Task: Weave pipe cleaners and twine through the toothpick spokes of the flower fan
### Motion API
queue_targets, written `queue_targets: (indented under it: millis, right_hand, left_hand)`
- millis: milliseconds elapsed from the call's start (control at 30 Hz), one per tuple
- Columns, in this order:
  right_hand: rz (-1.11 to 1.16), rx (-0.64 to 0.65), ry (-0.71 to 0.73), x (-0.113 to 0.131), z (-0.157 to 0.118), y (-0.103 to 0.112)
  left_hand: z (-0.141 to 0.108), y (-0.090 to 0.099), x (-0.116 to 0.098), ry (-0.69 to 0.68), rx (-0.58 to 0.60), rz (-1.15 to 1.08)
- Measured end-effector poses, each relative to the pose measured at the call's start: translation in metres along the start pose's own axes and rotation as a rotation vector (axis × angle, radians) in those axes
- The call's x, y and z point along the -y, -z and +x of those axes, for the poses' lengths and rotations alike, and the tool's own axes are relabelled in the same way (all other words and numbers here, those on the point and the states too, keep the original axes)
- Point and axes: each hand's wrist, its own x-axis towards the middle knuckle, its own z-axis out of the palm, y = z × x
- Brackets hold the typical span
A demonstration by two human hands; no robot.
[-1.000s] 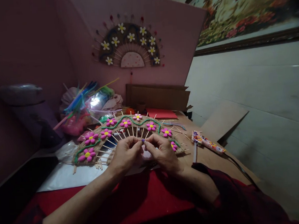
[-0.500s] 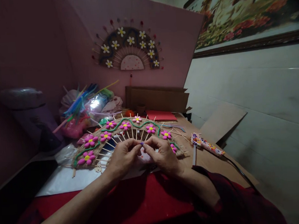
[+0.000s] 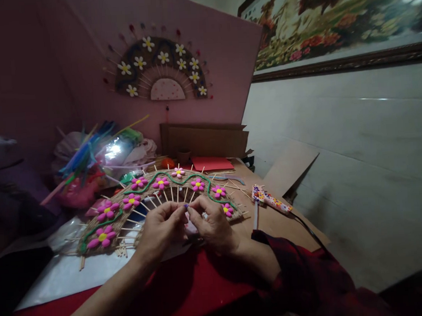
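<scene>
Over the near side of a half-round fan of twine and wooden sticks (image 3: 151, 186), my left hand (image 3: 160, 230) and my right hand (image 3: 214, 224) meet fingertip to fingertip. Both pinch a small purple piece (image 3: 186, 205), perhaps clay; its shape is mostly covered by my fingers. Pink flowers with yellow centres (image 3: 102, 237) and a wavy green strand (image 3: 213, 196) decorate the fan. Behind my hands, the fan's inner part is partly hidden.
A flower-patterned glue gun (image 3: 270, 199) lies at the right with its cord trailing. Balloons and plastic bags (image 3: 89, 160) are heaped at back left. Red card (image 3: 212, 163) and cardboard (image 3: 202, 138) stand behind. A similar fan (image 3: 160, 61) hangs on the pink board.
The view has swung to the right, so everything sits further left. My hands stay together, fingers still pinched on the purple piece.
</scene>
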Motion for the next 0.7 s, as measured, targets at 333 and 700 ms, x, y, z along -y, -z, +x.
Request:
queue_targets:
  millis: [333,700]
  right_hand:
    - [-0.327,0.137,0.268,-0.010,0.009,0.035]
    - [-0.885,0.358,-0.562,-0.093,-0.026,0.195]
  left_hand:
    - [0.008,0.008,-0.004,0.186,0.065,-0.355]
    - [0.006,0.006,-0.006,0.189,0.034,-0.346]
